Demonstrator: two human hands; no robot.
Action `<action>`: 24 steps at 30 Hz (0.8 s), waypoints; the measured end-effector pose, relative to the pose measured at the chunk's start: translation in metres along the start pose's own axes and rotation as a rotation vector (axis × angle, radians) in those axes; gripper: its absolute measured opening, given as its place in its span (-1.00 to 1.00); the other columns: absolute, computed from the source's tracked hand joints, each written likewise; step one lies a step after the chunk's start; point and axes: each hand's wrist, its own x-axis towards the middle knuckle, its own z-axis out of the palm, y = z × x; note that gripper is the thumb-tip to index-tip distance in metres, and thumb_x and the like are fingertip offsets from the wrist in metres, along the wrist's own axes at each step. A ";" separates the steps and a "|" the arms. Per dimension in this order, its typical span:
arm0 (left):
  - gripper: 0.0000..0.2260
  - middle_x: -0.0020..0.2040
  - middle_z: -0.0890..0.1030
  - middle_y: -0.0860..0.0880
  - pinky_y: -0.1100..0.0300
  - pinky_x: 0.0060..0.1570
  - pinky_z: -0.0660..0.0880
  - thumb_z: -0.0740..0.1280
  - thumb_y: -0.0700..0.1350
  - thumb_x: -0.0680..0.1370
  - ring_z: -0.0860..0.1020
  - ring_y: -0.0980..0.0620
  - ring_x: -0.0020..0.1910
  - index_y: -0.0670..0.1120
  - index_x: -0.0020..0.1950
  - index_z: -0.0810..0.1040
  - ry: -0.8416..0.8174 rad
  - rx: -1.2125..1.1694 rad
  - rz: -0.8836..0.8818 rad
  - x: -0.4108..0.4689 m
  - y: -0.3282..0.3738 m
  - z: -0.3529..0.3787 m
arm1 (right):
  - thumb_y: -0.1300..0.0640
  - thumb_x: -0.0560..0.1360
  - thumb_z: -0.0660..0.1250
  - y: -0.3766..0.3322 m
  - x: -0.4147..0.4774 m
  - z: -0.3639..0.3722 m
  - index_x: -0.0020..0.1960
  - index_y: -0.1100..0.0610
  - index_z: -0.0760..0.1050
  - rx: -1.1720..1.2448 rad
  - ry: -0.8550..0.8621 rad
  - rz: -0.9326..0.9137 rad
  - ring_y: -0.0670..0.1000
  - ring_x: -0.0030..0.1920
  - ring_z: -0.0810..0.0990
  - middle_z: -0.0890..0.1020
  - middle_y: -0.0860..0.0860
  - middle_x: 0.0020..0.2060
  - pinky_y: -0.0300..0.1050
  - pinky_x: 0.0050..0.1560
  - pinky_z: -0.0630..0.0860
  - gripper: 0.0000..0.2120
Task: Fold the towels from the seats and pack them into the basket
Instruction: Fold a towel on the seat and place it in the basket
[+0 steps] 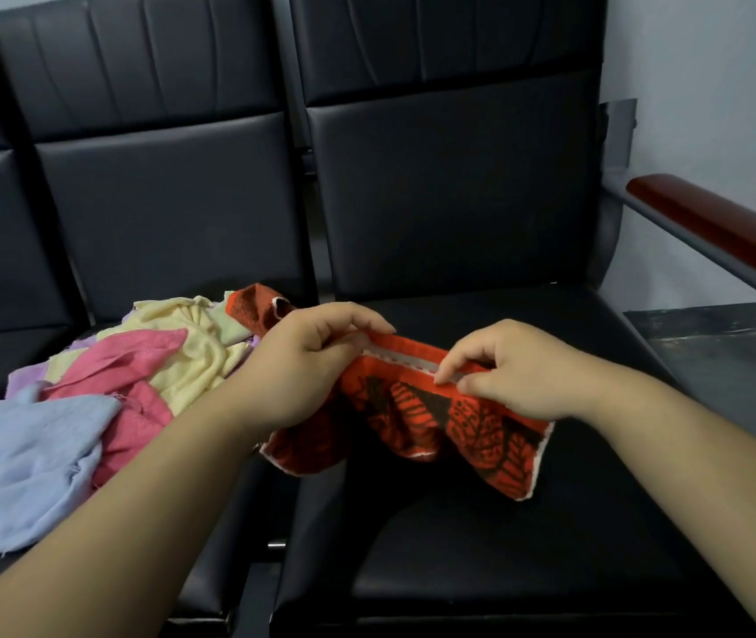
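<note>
Landmark: a black seat (505, 545), padded, with its backrest rising behind it.
Red towel (472, 430): orange-red with a black leaf print and a white hem. It is held up just over the front half of the black seat, and its lower edge sags toward the cushion in loose folds.
Left hand (316, 356): above the black seat's left edge. Its fingers (366, 322) are curled, grasping the left end of the towel's top hem.
Right hand (518, 370): above the middle of the black seat. Its fingers (458, 361) and thumb pinch the same hem further right.
Hem between the hands: drawn into a nearly straight line.
Pile of towels (136, 375): crumpled on the neighbouring seat, left of the black seat. It holds yellow, pink, pale blue and lilac pieces, with another red piece at the back, nearest the gap between the seats.
Armrest (725, 227): reddish-brown on a grey bar, to the right of the black seat.
Wall (712, 85): pale, behind and to the right of the black seat.
</note>
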 end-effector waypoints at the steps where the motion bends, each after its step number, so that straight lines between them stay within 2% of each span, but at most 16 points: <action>1: -0.78 0.03 0.70 0.10 0.28 0.11 0.54 0.32 -0.24 0.64 0.65 0.12 0.06 0.06 0.09 0.68 -0.061 -0.030 0.009 0.000 0.001 -0.002 | 0.18 0.57 0.41 0.001 0.001 -0.001 -0.01 -0.21 0.72 0.001 0.037 0.014 -0.27 0.04 0.60 0.66 -0.30 -0.02 -0.37 0.03 0.45 -0.73; 3: -0.85 0.03 0.70 0.09 0.31 0.10 0.53 0.39 -0.20 0.61 0.65 0.14 0.07 0.00 0.09 0.69 -0.220 -0.026 0.002 -0.001 0.001 -0.005 | 0.24 0.58 0.35 0.003 0.003 -0.003 -0.07 -0.17 0.73 0.055 0.117 0.051 -0.27 0.01 0.60 0.68 -0.28 -0.07 -0.38 -0.01 0.42 -0.68; 5: -0.87 -0.02 0.68 0.20 0.40 0.04 0.48 0.44 -0.19 0.58 0.63 0.22 0.03 0.02 0.05 0.69 -0.316 0.061 -0.042 -0.001 -0.004 -0.004 | 0.29 0.57 0.29 0.002 0.006 0.001 -0.15 -0.13 0.73 0.160 0.216 0.087 -0.25 -0.02 0.60 0.69 -0.26 -0.13 -0.36 -0.04 0.42 -0.61; 8: -0.83 -0.06 0.67 0.18 0.42 -0.01 0.41 0.40 -0.20 0.59 0.60 0.27 -0.03 0.10 -0.03 0.66 -0.187 0.203 -0.092 0.002 -0.014 0.000 | 0.32 0.53 0.30 -0.006 0.006 0.005 -0.20 -0.09 0.73 0.409 0.294 0.046 -0.17 -0.07 0.64 0.72 -0.21 -0.16 -0.21 0.01 0.48 -0.62; 10: -0.80 -0.11 0.66 0.13 0.38 -0.07 0.42 0.35 -0.23 0.61 0.59 0.22 -0.12 0.07 -0.06 0.64 -0.021 0.159 -0.126 0.004 -0.015 0.003 | 0.27 0.51 0.43 -0.014 0.001 0.003 -0.16 -0.06 0.74 0.453 0.173 -0.059 -0.10 -0.06 0.68 0.74 -0.10 -0.13 -0.20 0.06 0.55 -0.75; 12: -0.77 -0.13 0.66 0.14 0.38 -0.06 0.44 0.30 -0.25 0.63 0.58 0.23 -0.13 0.05 -0.08 0.64 0.103 0.030 -0.118 0.004 -0.011 0.004 | 0.15 0.48 0.52 -0.012 -0.001 0.004 -0.08 -0.15 0.74 0.242 -0.043 -0.107 -0.09 -0.03 0.70 0.73 -0.12 -0.08 -0.19 0.11 0.60 -0.82; 14: -0.78 -0.08 0.68 0.12 0.34 0.01 0.49 0.29 -0.26 0.64 0.62 0.20 -0.05 0.02 -0.04 0.64 0.101 -0.037 -0.045 0.004 -0.002 0.005 | 0.04 0.48 0.50 -0.008 0.000 0.008 -0.06 -0.29 0.70 -0.001 -0.204 -0.062 0.00 -0.03 0.72 0.72 -0.14 -0.06 0.05 0.14 0.65 -0.81; 15: -0.81 -0.04 0.68 0.09 0.31 0.05 0.52 0.31 -0.26 0.64 0.63 0.18 -0.01 0.00 -0.01 0.64 0.050 -0.036 -0.003 0.003 0.002 0.005 | 0.02 0.50 0.45 -0.007 0.002 0.008 -0.06 -0.33 0.68 -0.045 -0.206 -0.040 0.06 -0.03 0.73 0.73 -0.11 -0.06 0.15 0.11 0.66 -0.79; 16: -0.84 -0.01 0.69 0.06 0.30 0.09 0.53 0.33 -0.25 0.63 0.64 0.15 0.03 -0.02 0.03 0.65 -0.029 -0.027 0.026 0.002 0.004 0.006 | 0.04 0.51 0.39 -0.006 0.003 0.006 -0.07 -0.35 0.68 -0.053 -0.158 -0.026 0.07 -0.03 0.73 0.73 -0.10 -0.06 0.16 0.11 0.66 -0.74; 19: -0.87 0.00 0.70 0.09 0.37 0.08 0.50 0.42 -0.24 0.58 0.64 0.17 0.04 -0.04 0.06 0.69 -0.288 0.009 0.017 0.000 0.006 0.003 | 0.21 0.58 0.30 -0.008 0.003 0.000 -0.14 -0.25 0.71 0.075 0.064 -0.004 -0.15 0.05 0.65 0.71 -0.23 -0.04 -0.11 0.17 0.55 -0.61; 20: -0.87 -0.01 0.70 0.13 0.40 0.07 0.48 0.45 -0.23 0.56 0.64 0.20 0.03 -0.04 0.05 0.69 -0.342 0.032 -0.003 0.000 0.005 0.001 | 0.26 0.59 0.27 -0.010 0.002 0.000 -0.16 -0.21 0.72 0.145 0.117 -0.006 -0.15 0.06 0.65 0.71 -0.24 -0.04 -0.12 0.17 0.54 -0.58; 23: -0.84 -0.07 0.67 0.19 0.38 0.08 0.46 0.49 -0.21 0.52 0.62 0.24 -0.02 0.05 -0.01 0.68 -0.364 0.154 -0.037 0.003 -0.001 -0.006 | 0.31 0.56 0.23 -0.015 0.003 0.005 -0.20 -0.14 0.70 0.279 0.274 -0.016 0.06 -0.04 0.68 0.73 -0.12 -0.13 0.04 0.05 0.60 -0.57; 24: -0.82 -0.10 0.67 0.20 0.35 0.06 0.46 0.48 -0.22 0.52 0.61 0.25 -0.04 0.08 -0.05 0.67 -0.335 0.204 -0.038 0.004 -0.002 -0.007 | 0.31 0.55 0.23 -0.017 0.003 0.007 -0.21 -0.12 0.70 0.315 0.324 -0.023 0.01 -0.07 0.67 0.72 -0.13 -0.15 0.00 -0.01 0.58 -0.58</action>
